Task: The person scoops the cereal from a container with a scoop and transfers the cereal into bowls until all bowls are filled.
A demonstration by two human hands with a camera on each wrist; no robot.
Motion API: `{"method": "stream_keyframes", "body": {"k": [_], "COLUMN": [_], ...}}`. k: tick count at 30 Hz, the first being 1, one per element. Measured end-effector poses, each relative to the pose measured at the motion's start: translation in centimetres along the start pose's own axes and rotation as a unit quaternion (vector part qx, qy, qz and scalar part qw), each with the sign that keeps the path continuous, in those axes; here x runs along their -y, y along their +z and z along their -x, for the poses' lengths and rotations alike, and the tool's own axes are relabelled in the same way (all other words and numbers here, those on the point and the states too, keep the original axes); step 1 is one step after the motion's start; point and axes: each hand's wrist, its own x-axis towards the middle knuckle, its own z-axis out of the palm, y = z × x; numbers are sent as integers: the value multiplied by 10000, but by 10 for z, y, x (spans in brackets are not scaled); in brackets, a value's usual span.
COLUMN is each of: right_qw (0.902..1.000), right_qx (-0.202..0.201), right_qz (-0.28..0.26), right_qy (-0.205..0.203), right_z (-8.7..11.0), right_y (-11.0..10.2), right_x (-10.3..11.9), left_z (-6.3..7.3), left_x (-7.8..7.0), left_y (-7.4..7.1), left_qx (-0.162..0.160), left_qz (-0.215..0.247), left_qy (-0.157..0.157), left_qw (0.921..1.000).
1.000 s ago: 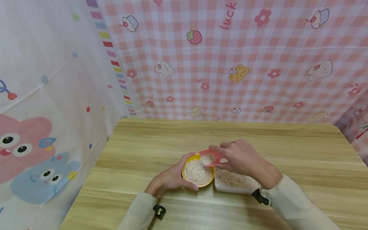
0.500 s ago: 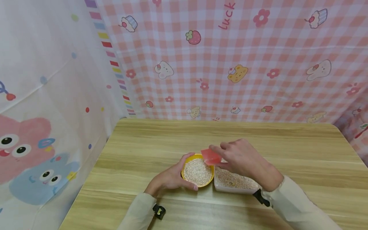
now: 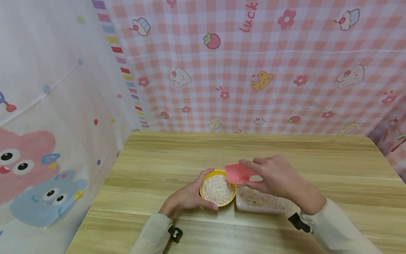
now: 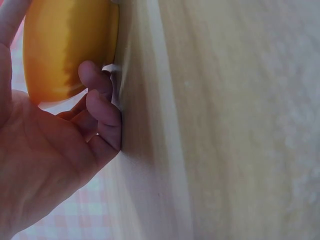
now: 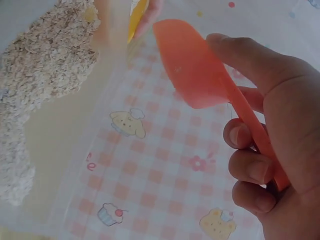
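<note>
My left hand holds a yellow bowl on the table, thumb along its near side and index finger along the far side. Pale rolled oats fill much of the bowl. In the left wrist view, some fingers bend beneath the bowl's curved side. My right hand grips the handle of a pinkish-red scoop above the bowl's right rim. The scoop looks tipped, and no oats show in it. Below the right hand stands a clear rectangular container with more oats, partly hidden from the head view.
Bowl and container stand side by side on a wood-grain table. A pink checked cloth hangs behind the table's far edge. A white cartoon-printed cloth hangs on the left.
Oats that lay in the scoop a second ago are gone from it. The scoop has tipped over and moved slightly right with my right hand. My left hand stays on the bowl.
</note>
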Motion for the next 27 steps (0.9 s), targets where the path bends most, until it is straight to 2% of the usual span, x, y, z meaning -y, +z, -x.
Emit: {"method": "stream_keyframes", "body": {"k": [10, 20, 27], "right_qw": [9953, 9922, 9849], "right_qx": [404, 688, 1163], "right_qz": [-488, -535, -762], "right_qy": [729, 894, 1033], "right_z": [30, 49, 60], "right_y": [-19, -32, -28], "right_x": [-11, -18, -26], "left_z": [0, 0, 1], "left_x": [0, -1, -2], "left_y": [1, 1, 2], "left_qx": [-63, -65, -49], "left_qz": [-10, -133, -130], "left_qy": [-94, 1, -26], "left_qw": [9999, 9999, 9999]}}
